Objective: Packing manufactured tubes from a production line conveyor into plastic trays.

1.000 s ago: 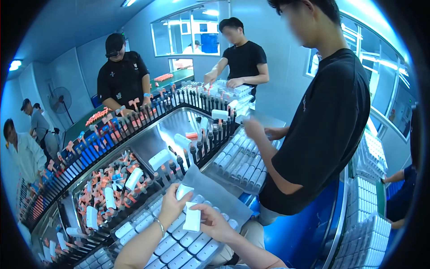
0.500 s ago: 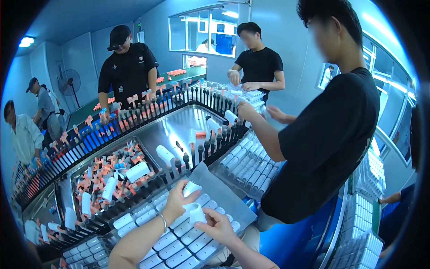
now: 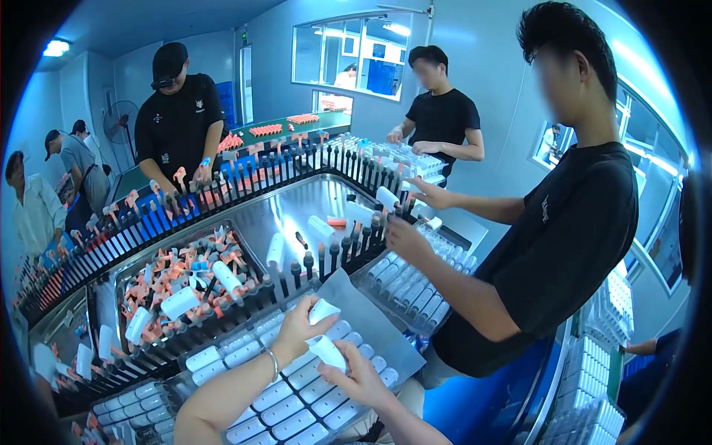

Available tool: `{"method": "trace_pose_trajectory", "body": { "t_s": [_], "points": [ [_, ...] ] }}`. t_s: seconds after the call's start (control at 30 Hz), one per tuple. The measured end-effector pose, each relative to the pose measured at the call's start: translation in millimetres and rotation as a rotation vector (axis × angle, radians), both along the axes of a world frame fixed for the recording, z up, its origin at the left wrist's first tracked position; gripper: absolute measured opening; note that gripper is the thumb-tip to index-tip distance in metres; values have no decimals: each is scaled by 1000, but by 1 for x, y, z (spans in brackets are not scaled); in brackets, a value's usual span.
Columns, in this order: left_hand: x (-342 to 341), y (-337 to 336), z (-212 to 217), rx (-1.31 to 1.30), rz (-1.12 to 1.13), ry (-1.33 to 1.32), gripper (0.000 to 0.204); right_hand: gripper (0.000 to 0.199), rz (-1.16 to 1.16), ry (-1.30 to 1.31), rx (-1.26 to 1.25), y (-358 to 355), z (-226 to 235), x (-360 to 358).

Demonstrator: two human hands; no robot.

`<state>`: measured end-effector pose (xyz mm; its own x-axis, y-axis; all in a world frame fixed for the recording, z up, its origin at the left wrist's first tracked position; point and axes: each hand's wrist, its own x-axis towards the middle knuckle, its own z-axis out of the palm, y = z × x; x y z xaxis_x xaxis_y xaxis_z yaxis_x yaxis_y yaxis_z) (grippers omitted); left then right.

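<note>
My left hand (image 3: 298,328), with a bangle on its wrist, is closed on a white hollow shell (image 3: 323,310). Just below and to the right, my right hand (image 3: 357,374) grips a second white shell (image 3: 326,352), tilted, between thumb and fingers. The two shells are close together; whether they touch I cannot tell. Under both hands lies a clear tray with rows of rounded white shells (image 3: 282,401), partly hidden by my arms. A translucent sheet (image 3: 386,326) sticks out beyond the tray's far right side.
A rack of black upright posts (image 3: 256,178), some topped with orange parts, runs around a metal table (image 3: 289,204). A bin there holds orange pieces (image 3: 174,278) and several white shells. A co-worker (image 3: 578,222) stands close on the right, beside another shell tray (image 3: 419,285).
The shell in my right hand has turned, so its round open end no longer faces up. White shells on the posts have shifted. The co-worker at right has reached toward the posts.
</note>
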<state>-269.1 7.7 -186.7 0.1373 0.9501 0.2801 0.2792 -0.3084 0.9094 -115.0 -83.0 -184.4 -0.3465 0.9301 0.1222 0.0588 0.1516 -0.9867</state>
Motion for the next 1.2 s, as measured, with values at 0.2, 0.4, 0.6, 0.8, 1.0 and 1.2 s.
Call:
{"method": "trace_pose_trajectory", "body": {
  "t_s": [0.2, 0.4, 0.6, 0.8, 1.0, 1.2],
  "points": [
    [-1, -6, 11, -86, -19, 6, 43, 49, 20, -9, 38, 0, -8, -1],
    [-7, -1, 0, -39, -11, 11, 42, 45, -11, -11, -20, -2, -3, -5],
    [-6, -1, 2, -74, -8, 20, 45, 40, 4, 88, -54, 2, -10, -5],
    [-4, 6, -6, 2, 12, 67, 45, 39, 5, 120, -67, 4, -13, -4],
    [-2, 0, 5, -98, -66, -93, 38, 39, -5, 90, -12, 3, -9, -3],
    [6, -3, 15, -177, -28, -115, 35, 40, -12, 31, 11, 4, 2, 2]
  ]
}}
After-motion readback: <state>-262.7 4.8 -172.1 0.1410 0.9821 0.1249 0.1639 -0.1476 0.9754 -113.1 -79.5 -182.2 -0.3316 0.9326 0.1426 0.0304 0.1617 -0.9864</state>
